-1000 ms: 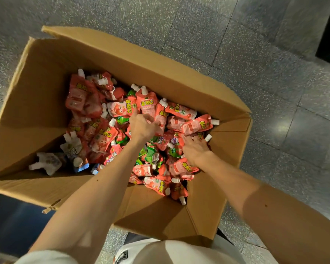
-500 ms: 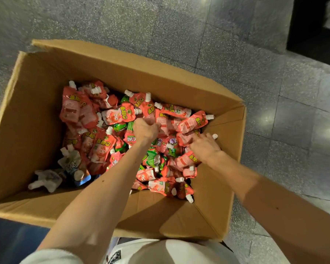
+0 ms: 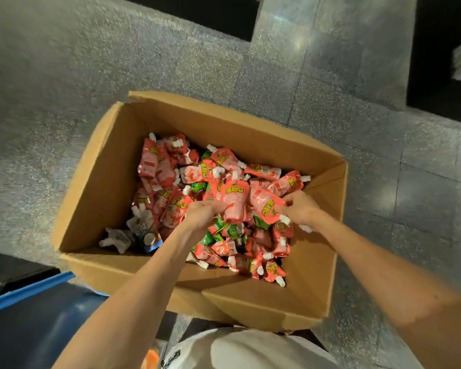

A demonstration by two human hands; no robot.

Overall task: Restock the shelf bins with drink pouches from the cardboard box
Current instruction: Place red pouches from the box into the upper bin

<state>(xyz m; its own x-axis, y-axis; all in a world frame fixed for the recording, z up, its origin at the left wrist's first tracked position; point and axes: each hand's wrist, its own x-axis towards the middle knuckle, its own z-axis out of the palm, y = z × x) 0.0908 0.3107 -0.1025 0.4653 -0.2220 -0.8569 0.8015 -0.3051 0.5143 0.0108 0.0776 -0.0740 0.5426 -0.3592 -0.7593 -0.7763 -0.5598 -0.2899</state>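
An open cardboard box [image 3: 112,166] stands on the floor, holding several red drink pouches [image 3: 157,166] with white caps, a few green ones [image 3: 218,235] and some pale ones [image 3: 141,227] at its left. My left hand [image 3: 201,213] is inside the box and grips a red pouch [image 3: 233,202] lifted above the pile. My right hand [image 3: 300,207] grips another red pouch [image 3: 265,205] beside it, its white cap pointing down. Both raised pouches touch each other in the middle of the box.
Grey speckled floor tiles [image 3: 117,62] surround the box. A blue bin edge [image 3: 30,288] shows at the lower left. Dark openings [image 3: 442,54] lie at the top and right. My white shirt [image 3: 250,350] fills the bottom centre.
Both hands have risen from the pile, each with a red pouch now lifted clear. The camera has pulled back and up, so the box looks smaller and lower.
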